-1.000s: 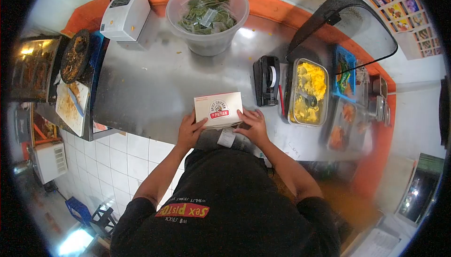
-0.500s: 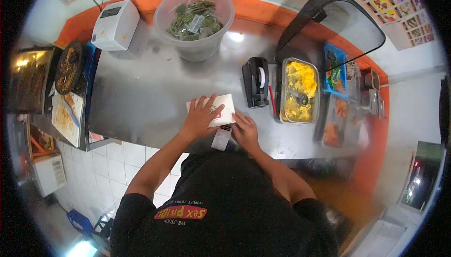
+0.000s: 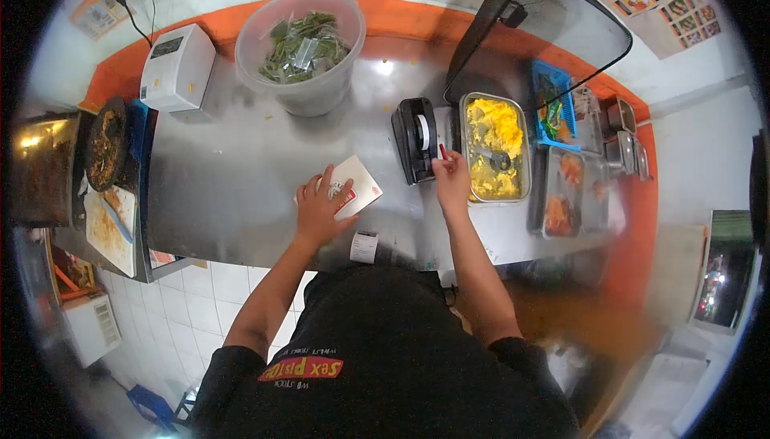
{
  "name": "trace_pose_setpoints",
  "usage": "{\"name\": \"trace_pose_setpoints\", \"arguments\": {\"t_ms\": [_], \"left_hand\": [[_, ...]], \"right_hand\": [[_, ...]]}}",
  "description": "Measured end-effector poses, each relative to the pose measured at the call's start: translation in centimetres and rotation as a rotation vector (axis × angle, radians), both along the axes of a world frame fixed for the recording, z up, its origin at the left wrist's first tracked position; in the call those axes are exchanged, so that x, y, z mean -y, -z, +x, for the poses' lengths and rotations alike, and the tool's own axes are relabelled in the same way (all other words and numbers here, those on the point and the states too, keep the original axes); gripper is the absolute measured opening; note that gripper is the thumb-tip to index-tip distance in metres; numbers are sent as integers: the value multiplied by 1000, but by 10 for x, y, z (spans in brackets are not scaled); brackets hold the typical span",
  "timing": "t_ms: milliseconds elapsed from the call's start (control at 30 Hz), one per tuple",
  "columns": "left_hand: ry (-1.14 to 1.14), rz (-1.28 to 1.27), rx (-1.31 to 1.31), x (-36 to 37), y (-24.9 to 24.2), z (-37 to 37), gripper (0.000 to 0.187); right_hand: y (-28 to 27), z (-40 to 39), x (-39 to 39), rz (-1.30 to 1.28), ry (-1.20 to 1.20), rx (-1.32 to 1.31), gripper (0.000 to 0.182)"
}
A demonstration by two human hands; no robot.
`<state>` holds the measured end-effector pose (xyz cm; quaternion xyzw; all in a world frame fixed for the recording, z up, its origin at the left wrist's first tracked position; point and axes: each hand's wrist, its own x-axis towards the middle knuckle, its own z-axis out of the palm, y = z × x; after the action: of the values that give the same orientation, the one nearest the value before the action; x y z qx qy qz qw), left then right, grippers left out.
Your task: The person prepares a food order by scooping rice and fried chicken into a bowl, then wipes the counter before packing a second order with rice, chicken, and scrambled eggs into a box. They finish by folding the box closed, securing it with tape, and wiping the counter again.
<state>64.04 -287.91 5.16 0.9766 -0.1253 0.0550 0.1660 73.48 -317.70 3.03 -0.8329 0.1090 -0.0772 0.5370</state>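
Note:
With fingers spread, my left hand (image 3: 319,213) rests on a white printed paper packet (image 3: 362,185) that lies on the metal counter. My right hand (image 3: 451,178) pinches a thin red pen (image 3: 443,152) between the black tape dispenser (image 3: 415,140) and a metal tray of yellow food (image 3: 499,130). A printed receipt (image 3: 363,247) lies near the counter's front edge, touched by neither hand.
A clear tub of bagged leaves (image 3: 301,90) and a white dispenser box (image 3: 178,68) stand at the back. On the right are a blue basket (image 3: 553,102), food containers (image 3: 565,190) and a black mesh cover (image 3: 489,30). A cutting board (image 3: 110,230) is far left.
My right hand has left the packet and moved right to the red pen, closing on it. My left hand stays on the packet, which is now tilted. The camera view has shifted slightly.

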Motion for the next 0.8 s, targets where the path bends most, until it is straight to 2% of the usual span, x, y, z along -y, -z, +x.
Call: {"name": "trace_pose_setpoints", "arguments": {"t_ms": [33,67,133,200,267,300,533,600,633,700,733,800], "left_hand": [[3,3,6,0,-1,-1,74],[1,-3,-7,1,-1,0,74],[1,-7,-14,0,-1,-1,74],[-12,-4,-24,0,2,-1,82],[-25,-5,-26,1,1,0,83],[-36,-5,-35,2,1,-2,84],[-20,-8,-135,-1,-19,4,82],[14,-68,-88,-6,-14,7,83],[16,-64,-87,-6,-16,7,83],[-36,-97,-116,-3,-18,9,85],[-46,-99,-102,0,-20,17,85],[-113,-175,-58,7,-23,8,87]], "right_hand": [[-1,8,-4,24,-19,-123,38],[-3,13,-7,28,-16,-117,38],[-16,20,-15,439,58,-349,37],[-30,20,-13,524,83,-357,36],[-46,6,-10,653,144,-168,33],[-63,-6,-8,615,157,-216,31],[-8,-32,-3,502,141,-467,13],[5,-28,-4,286,106,-389,15],[23,-31,1,290,108,-387,15],[49,-47,13,35,60,-510,13],[40,-46,8,31,50,-497,13],[22,-67,-10,405,-184,-328,11]]}}
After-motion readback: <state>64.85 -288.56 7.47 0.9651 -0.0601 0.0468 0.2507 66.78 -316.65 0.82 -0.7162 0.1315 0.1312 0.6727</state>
